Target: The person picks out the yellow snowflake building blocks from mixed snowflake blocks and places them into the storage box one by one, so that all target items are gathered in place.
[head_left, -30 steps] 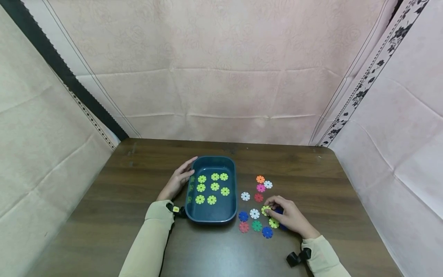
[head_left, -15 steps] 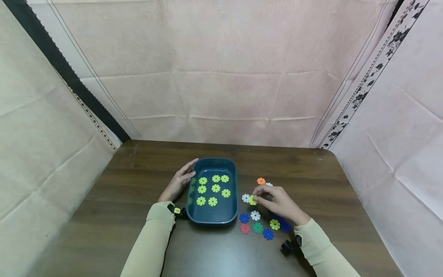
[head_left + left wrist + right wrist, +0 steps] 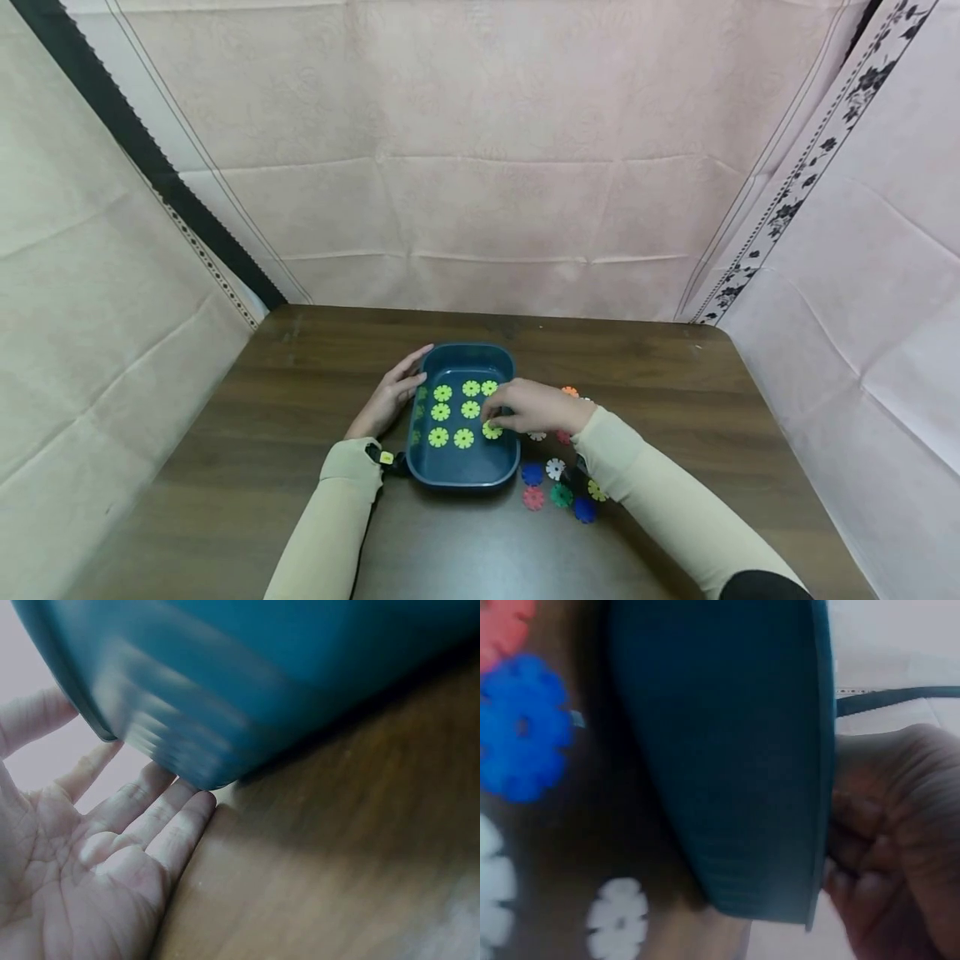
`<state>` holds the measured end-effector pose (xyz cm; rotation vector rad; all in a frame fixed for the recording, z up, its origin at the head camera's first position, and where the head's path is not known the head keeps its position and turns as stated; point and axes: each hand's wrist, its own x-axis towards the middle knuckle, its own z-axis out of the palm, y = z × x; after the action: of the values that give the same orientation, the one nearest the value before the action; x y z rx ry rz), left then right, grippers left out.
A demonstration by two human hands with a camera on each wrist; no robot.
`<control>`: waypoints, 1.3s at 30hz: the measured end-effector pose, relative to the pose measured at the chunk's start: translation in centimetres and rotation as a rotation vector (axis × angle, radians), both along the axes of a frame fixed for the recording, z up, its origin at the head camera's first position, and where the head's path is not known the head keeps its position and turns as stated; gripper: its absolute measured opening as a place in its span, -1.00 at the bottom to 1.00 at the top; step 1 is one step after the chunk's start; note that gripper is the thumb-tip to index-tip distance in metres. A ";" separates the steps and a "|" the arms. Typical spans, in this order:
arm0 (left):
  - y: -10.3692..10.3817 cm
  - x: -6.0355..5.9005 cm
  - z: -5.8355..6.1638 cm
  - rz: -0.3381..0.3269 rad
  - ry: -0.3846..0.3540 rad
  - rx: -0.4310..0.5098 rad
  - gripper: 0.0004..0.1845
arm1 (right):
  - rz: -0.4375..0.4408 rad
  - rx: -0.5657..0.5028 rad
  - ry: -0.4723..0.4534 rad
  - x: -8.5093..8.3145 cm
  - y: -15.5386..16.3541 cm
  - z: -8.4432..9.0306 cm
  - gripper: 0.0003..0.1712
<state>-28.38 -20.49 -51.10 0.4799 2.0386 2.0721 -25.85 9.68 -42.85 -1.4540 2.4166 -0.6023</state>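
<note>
A dark blue rectangular tray (image 3: 465, 475) holds several yellow-green notched flower discs (image 3: 438, 437) lying in rows. My left hand (image 3: 386, 404) rests against the tray's left side; in the left wrist view its fairly straight fingers (image 3: 180, 832) touch the outer wall. Over the tray's right part, my right hand (image 3: 536, 406) pinches a yellow-green flower disc (image 3: 491, 431) between thumb and fingertips. Whether that disc touches the tray floor, I cannot tell. In the right wrist view the tray wall (image 3: 735, 750) hides the fingertips and the disc.
Right of the tray lie loose flower discs: blue (image 3: 532, 474), white (image 3: 555, 468), green (image 3: 561, 495), pink-red (image 3: 533, 498), orange (image 3: 570, 391) and a yellow-green one (image 3: 597, 490). My right sleeve (image 3: 660, 492) covers part of that area. A cloth-covered wall (image 3: 480, 208) stands behind the wooden table (image 3: 360, 333).
My right hand has picked up a yellow-green disc from the loose ones and carried it left, over the tray's right rim. My left hand has stayed at the tray's side.
</note>
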 end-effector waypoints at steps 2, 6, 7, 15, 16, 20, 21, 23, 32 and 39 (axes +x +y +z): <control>0.0 -0.1 -0.1 -0.003 -0.001 0.007 -0.45 | 0.014 0.061 -0.014 -0.4 -0.6 0.1 -0.83; 0.0 -0.1 0.0 -0.009 -0.005 0.018 -0.45 | 0.008 0.155 -0.058 -0.8 -1.5 0.5 -0.87; 0.0 -0.1 0.0 -0.015 -0.004 0.024 -0.45 | 0.005 0.175 -0.065 -0.8 -1.7 0.5 -0.87; 0.0 -0.3 0.3 -0.006 -0.008 0.014 -0.45 | -0.022 0.228 -0.077 -1.3 -2.3 1.0 -0.82; 0.0 -0.3 0.4 -0.005 -0.009 0.012 -0.45 | -0.022 0.224 -0.081 -1.4 -2.3 1.0 -0.82; 0.0 -0.2 0.2 -0.017 -0.001 0.011 -0.44 | -0.002 0.184 -0.073 -1.3 -2.0 0.9 -0.82; 0.0 -0.1 0.1 -0.020 0.000 0.017 -0.44 | 0.003 0.165 -0.070 -1.3 -1.9 0.9 -0.82; 0.0 -0.1 0.1 -0.022 0.005 0.015 -0.44 | 0.015 0.111 -0.061 -1.3 -1.7 1.1 -0.82; 0.1 0.0 0.1 -0.014 -0.013 0.023 -0.45 | -0.003 -0.109 -0.059 -1.1 0.2 1.7 -0.80; 0.0 0.0 0.2 -0.016 -0.002 0.020 -0.45 | -0.075 -0.184 -0.043 -0.6 2.3 1.8 -0.83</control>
<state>-28.41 -20.47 -50.94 0.4959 2.0083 2.0842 -26.43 11.99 -41.05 -1.4073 2.4465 -0.8852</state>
